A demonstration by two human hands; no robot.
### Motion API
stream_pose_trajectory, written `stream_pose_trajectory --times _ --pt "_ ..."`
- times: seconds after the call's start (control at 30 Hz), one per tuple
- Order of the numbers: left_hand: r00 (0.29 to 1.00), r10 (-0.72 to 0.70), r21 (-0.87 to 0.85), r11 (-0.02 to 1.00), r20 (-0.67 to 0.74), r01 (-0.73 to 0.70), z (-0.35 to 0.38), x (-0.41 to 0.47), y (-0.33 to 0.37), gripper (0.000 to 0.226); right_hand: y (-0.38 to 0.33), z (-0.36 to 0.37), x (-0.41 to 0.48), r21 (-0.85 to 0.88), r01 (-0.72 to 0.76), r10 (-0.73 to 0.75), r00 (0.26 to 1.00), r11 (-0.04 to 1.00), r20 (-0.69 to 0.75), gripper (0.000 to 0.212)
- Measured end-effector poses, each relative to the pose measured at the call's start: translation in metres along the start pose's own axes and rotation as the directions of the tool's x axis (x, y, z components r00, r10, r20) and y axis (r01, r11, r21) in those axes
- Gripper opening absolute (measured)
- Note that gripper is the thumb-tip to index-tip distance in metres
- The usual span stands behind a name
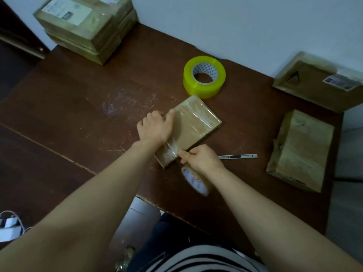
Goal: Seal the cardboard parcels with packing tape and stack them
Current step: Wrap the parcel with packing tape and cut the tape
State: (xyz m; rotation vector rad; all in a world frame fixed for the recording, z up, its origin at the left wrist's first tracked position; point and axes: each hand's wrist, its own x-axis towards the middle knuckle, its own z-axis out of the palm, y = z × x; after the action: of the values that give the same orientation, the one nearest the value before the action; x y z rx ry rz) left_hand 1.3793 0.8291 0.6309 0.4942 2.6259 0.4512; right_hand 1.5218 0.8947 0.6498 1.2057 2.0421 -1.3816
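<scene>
Centrally on the brown desk [78, 114] lies a flat cardboard parcel [196, 122], glossy with tape bands, its left edge clasped by the left grip [155, 127] while the right grip [202, 159] pinches a crinkled clear tape strip [170, 149] at its near end.

One wide-angle view from the person's head, facing forward and down, close above the brown table [68, 107]
</scene>
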Motion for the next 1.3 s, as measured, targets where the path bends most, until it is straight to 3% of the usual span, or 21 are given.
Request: stream_pose_trajectory --times 0.1,0.13,0.33,0.47,0.57,0.63,0.77,0.87,0.93,1.07,1.3 --pt "0.936 0.158 -0.092 0.986 0.313 -0.136 -0.024 0.004 -0.016 0.092 -0.008 -0.003 0.002 -0.084 -0.001 0.0 1.0 0.996 -0.019 0.047" --pt "0.911 0.203 -0.084 0.979 0.359 -0.186 -0.027 0.005 -0.02 0.097 -0.009 -0.003 0.002 -0.094 -0.003 0.001 1.0 0.996 -0.02 0.048" --pt "0.964 0.211 0.022 0.976 0.16 -0.217 -0.009 0.002 -0.017 0.096 -0.007 -0.002 0.005 -0.12 -0.013 0.013 1.0 0.993 -0.003 0.049" --pt "0.961 0.245 0.033 0.967 0.128 -0.251 -0.005 0.0 -0.022 0.099 -0.002 -0.005 0.003 -0.038 -0.011 0.012 1.0 0.999 0.025 0.043" --pt "0.962 0.219 0.062 0.971 0.163 -0.231 -0.008 0.001 -0.016 0.097 -0.003 -0.005 0.0 -0.104 -0.001 0.003 1.0 0.995 0.015 0.043" --pt "0.949 0.171 -0.003 0.984 0.266 -0.176 -0.017 0.004 -0.014 0.096 -0.003 -0.004 0.001 -0.121 0.004 -0.005 1.0 0.993 -0.004 0.043" --pt "0.876 0.215 -0.034 0.974 0.432 -0.222 -0.029 0.008 -0.019 0.108 0.011 -0.005 -0.003 0.012 0.015 -0.015 1.0 1.0 -0.012 0.035" --pt "0.884 0.223 -0.027 0.972 0.41 -0.233 -0.028 0.008 -0.02 0.11 0.023 0.001 -0.014 0.193 0.031 -0.026 0.999 0.981 -0.028 0.029" --pt "0.894 0.219 -0.003 0.972 0.39 -0.236 -0.025 0.008 -0.018 0.11 0.027 0.007 -0.019 0.226 0.068 -0.054 0.996 0.972 -0.071 0.029" --pt "0.916 0.196 0.112 0.962 0.351 -0.249 -0.018 0.007 -0.017 0.112 0.028 0.013 -0.026 0.185 0.099 -0.077 0.99 0.978 -0.123 0.03" --pt "0.926 0.16 0.165 0.96 0.341 -0.226 -0.013 0.007 -0.02 0.123 0.026 0.019 -0.043 0.08 0.121 -0.105 0.977 0.989 -0.185 0.033"
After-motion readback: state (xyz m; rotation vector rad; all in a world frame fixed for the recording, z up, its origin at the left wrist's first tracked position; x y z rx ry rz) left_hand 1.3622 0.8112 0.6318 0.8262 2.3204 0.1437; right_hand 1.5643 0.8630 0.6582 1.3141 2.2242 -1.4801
